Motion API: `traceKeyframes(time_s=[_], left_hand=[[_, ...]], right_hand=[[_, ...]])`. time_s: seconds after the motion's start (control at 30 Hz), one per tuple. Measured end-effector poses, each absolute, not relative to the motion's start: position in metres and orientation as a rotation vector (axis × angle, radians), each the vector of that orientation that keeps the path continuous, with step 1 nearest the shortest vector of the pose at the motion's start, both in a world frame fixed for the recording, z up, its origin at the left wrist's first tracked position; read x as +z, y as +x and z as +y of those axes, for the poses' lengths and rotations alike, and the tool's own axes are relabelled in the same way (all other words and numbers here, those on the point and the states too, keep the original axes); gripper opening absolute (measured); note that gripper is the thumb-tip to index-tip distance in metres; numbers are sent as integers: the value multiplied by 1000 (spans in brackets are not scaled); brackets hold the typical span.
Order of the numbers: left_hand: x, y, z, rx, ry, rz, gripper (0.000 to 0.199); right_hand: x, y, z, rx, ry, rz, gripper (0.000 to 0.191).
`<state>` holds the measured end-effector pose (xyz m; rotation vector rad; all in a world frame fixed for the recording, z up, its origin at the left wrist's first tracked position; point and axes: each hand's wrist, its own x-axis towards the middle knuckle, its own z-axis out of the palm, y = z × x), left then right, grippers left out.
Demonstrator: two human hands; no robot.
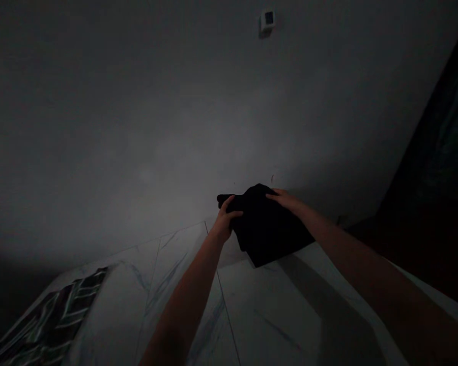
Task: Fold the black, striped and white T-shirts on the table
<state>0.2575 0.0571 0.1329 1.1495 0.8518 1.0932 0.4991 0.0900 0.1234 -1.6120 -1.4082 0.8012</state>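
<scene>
A black cloth (267, 229), folded or bunched, is held up just above a white marble-patterned tiled surface (183, 284), close to the wall. My left hand (225, 218) grips its left edge, thumb and fingers on either side of the fabric. At the upper right edge my right hand (284, 199) pinches the cloth between thumb and fingers. The lower corner of the cloth hangs near the tiles. Folds in the cloth are hard to make out in the dim light.
A grey wall (156, 127) rises behind the surface, with a small white box (267, 20) fixed high on it. A dark striped cloth (61, 315) lies at the lower left. The right side is very dark.
</scene>
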Motion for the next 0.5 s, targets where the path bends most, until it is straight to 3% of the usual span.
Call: traceKeyframes(time_s=[0.23,0.5], left_hand=[[39,295,88,1045,1128,1279,71],[31,296,35,863,1368,1298,67]], right_hand=[[54,525,103,655,-1921,-1399,35],[41,539,90,478,-1974,-1579,37]])
